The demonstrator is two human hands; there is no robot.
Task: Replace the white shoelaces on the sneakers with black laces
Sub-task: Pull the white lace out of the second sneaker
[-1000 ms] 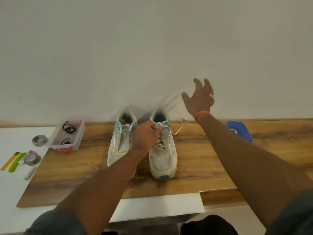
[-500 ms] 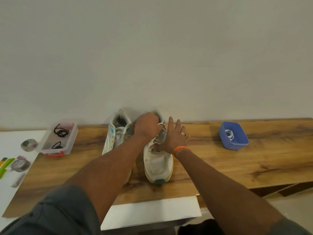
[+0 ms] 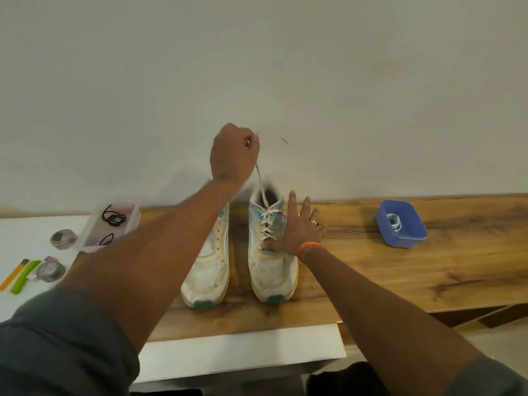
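Black laces (image 3: pixel 114 219) wait in a clear tray (image 3: pixel 134 221), untouched. The left sneaker (image 3: pixel 210 270) is already unlaced. The left hand (image 3: pixel 234 155) grips the white lace (image 3: pixel 261 184), drawn taut above the right sneaker (image 3: pixel 271 270) (most crossings remain). The right hand (image 3: pixel 300 232), fingers straight, presses that shoe. A removed lace, seemingly, sits in the blue tub (image 3: pixel 411 238). Relacing hasn't begun.

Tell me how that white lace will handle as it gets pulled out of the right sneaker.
The white lace is probably floppy: its free end curls limply past the left hand that grips it. It likely drags through the eyelets, since several crossings remain threaded. The right sneaker looks light enough to lift, which may be why the right hand presses on it.
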